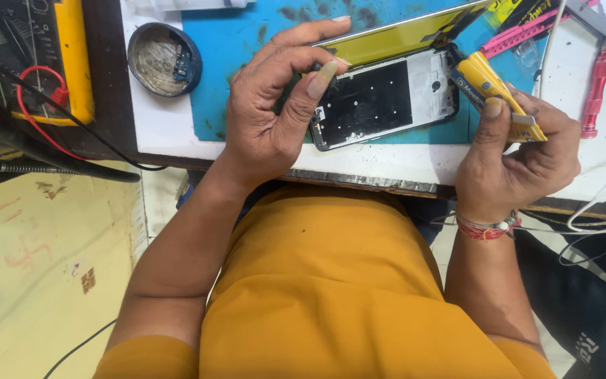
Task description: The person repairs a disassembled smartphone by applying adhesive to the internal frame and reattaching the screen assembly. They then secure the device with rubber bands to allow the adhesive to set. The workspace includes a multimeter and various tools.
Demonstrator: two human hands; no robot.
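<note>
The left hand point(275, 105) sits at the centre of the frame, its fingers curled shut around the left end of an opened phone frame point(384, 98); the thumb presses down on the frame's near corner and the forefinger reaches over the top to touch the lifted screen panel point(394, 38). That panel is thin, yellow-green on its face, and tilts up from the phone frame like a raised lid, running toward the upper right of the frame. The phone frame lies flat on a blue work mat point(233, 49), just above the centre, its dark inner plate and pale right end exposed.

The right hand point(520, 151), at the right of the frame, is closed around a yellow tool point(489, 88) with a dark tip; the tip meets the right end of the phone frame, where the panel is hinged up. A red thread band point(485, 228) circles that wrist.

Farther out, a round tin point(164, 60) stands at the mat's upper left edge. A yellow multimeter point(71, 63) with a red lead occupies the upper left corner. A red screwdriver point(596, 91) lies at the far right on the white bench top point(163, 133).
</note>
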